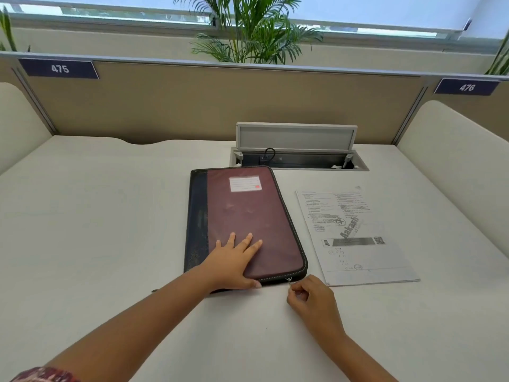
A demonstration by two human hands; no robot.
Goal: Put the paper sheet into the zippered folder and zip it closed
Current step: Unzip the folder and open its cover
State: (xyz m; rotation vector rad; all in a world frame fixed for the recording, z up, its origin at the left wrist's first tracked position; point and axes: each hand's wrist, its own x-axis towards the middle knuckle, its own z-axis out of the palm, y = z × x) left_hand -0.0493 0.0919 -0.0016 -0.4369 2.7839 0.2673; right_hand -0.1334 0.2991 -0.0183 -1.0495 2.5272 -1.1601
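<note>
A maroon zippered folder (pixel 248 216) with a dark spine and a white label lies closed and flat on the white desk. My left hand (pixel 234 260) rests palm down on its near part, fingers spread, thumb at the near edge. My right hand (pixel 311 299) is just off the folder's near right corner, its fingertips pinched on the small metal zipper pull (pixel 289 282). A printed paper sheet (pixel 355 238) lies flat on the desk to the right of the folder, apart from both hands.
Behind the folder an open cable hatch (pixel 297 150) with a raised grey lid is set into the desk (pixel 96 216). A beige partition with number plates 475 and 476 closes the back; padded side dividers stand left and right.
</note>
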